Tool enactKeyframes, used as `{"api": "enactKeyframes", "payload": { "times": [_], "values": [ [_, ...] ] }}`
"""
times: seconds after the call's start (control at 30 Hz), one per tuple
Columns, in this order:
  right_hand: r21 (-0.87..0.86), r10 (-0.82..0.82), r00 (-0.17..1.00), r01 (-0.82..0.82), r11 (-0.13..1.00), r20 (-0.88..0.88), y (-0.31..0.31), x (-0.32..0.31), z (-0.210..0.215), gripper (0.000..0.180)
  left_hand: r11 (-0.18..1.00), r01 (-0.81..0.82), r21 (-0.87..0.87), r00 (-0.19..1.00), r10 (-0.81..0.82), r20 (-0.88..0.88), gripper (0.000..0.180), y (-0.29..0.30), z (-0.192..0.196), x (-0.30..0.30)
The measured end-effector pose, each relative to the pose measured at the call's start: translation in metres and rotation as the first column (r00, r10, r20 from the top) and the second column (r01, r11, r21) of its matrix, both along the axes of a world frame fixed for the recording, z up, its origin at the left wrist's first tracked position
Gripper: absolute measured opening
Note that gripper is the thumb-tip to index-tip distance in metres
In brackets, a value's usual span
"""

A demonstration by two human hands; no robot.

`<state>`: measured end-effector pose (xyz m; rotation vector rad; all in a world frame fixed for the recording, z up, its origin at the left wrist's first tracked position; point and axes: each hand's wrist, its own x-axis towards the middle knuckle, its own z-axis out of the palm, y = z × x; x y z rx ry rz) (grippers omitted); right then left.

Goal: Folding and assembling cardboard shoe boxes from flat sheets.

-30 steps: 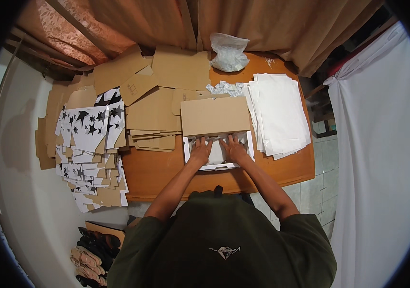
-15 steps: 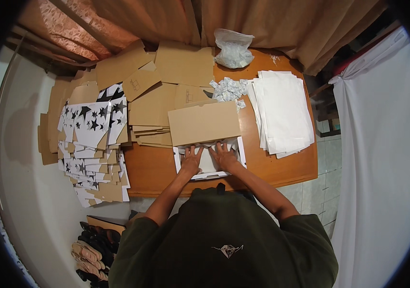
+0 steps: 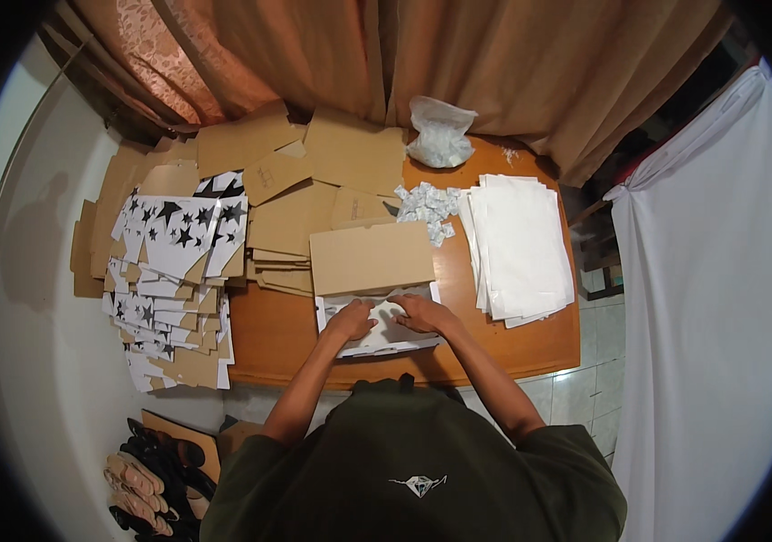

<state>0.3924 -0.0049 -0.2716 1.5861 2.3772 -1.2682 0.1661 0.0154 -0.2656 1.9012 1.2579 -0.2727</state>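
The left hand point(image 3: 351, 321) and right hand point(image 3: 428, 315) are over an open white-and-brown cardboard box point(image 3: 373, 259). Right fingers point(image 3: 410, 302) spread apart; the left's, unclear.

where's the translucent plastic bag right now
In the head view, the translucent plastic bag sits far back on the brown wooden table, slightly right of centre, beyond the small whitish packets.

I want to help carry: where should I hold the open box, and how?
The box is probably best held by its left wall and right wall, one hand from each side: they face each other, and table shows beside both. The brown lid is flipped open, so it might swing.
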Motion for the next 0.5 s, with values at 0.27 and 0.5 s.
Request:
{"api": "enactKeyframes", "payload": {
  "times": [0.27, 0.5],
  "values": [
    [0.084, -0.399, 0.877, 0.434, 0.897, -0.267, 0.021, 0.068, 0.075, 0.046, 0.977, -0.175, 0.122, 0.836, 0.082, 0.543, 0.043, 0.051, 0.083, 0.064],
    [0.173, -0.482, 0.833, 0.535, 0.827, -0.270, 0.075, 0.111, 0.054, 0.042, 0.934, -0.287, 0.214, 0.822, 0.126, 0.555, 0.033, 0.131, 0.087, 0.124]
  ]
}}
